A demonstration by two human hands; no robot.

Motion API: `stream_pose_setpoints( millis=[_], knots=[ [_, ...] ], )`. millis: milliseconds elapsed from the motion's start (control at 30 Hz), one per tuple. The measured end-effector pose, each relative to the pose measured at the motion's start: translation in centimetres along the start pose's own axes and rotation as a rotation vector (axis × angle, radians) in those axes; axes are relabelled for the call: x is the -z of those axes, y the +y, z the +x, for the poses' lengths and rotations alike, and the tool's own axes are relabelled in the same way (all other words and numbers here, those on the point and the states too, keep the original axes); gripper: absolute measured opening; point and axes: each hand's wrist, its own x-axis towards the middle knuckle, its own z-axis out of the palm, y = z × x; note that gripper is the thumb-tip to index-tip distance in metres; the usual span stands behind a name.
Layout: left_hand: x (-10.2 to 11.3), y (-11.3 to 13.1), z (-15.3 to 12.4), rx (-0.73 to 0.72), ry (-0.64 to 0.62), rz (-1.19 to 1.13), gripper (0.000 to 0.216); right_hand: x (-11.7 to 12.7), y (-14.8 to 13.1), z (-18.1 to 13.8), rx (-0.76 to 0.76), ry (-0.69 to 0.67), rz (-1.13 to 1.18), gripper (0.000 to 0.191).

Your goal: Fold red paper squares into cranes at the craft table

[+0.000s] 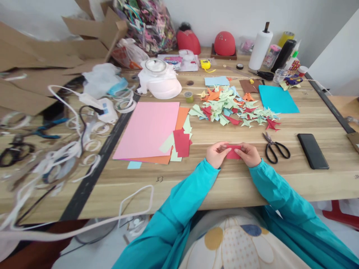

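Observation:
A small red piece of paper [233,153] is pinched between my two hands, just above the wooden table. My left hand [217,154] grips its left side with thumb and fingers closed. On the right side, my right hand [249,154] holds it the same way. Beyond my hands lies a heap of folded paper pieces [224,104] in pale green, red, orange and blue. To the left, red paper rectangles [182,144] and pale green strips rest on a large pink sheet [151,127] with orange sheets under it.
Black-handled scissors [276,148] and a black phone [313,151] lie to the right. A turquoise sheet [277,99] is behind them. White cables [61,153], a power strip [105,110] and cardboard [56,48] crowd the left. A paper roll [260,50] stands at the back.

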Motion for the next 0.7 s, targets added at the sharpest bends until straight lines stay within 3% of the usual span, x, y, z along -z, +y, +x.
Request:
stream_pose_setpoints(
  millis=[133,367,700],
  knots=[
    [-0.04,0.09,-0.02,0.029,-0.017,-0.015,0.029,0.1,0.01,0.04,0.014,0.034,-0.03,0.036],
    [-0.32,0.29,-0.12,0.233,-0.196,-0.14,0.052,0.28,-0.06,0.15,0.043,0.118,-0.023,0.036],
    [-0.16,0.36,-0.12,0.141,-0.257,-0.166,0.069,0.68,-0.58,0.15,0.068,0.159,-0.084,0.042]
  ],
)
